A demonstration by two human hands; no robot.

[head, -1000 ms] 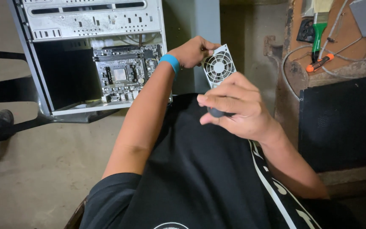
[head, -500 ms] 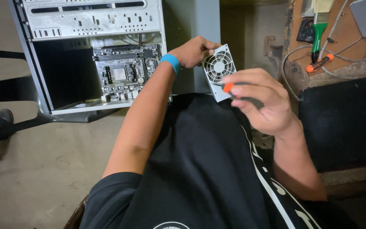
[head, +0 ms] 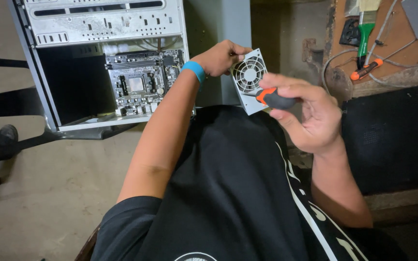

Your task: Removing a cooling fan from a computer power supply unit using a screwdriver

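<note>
Two hands: both working at the grey fan box [head: 249, 79], held above the lap beside the open computer case [head: 102, 63].
Left hand [head: 218, 57]: gripping the box's upper edge.
Right hand [head: 310, 116]: now pinching a screwdriver [head: 273, 99], its tip meeting the box, where a second ago the fingers were closing around the handle.

An open computer case [head: 49, 87] stands at the upper left of the frame, a motherboard [head: 143, 82] mounted inside. At the upper right lie a green-handled brush [head: 365, 34], a small orange-handled tool [head: 366, 70] and grey cables [head: 393, 53].
</note>
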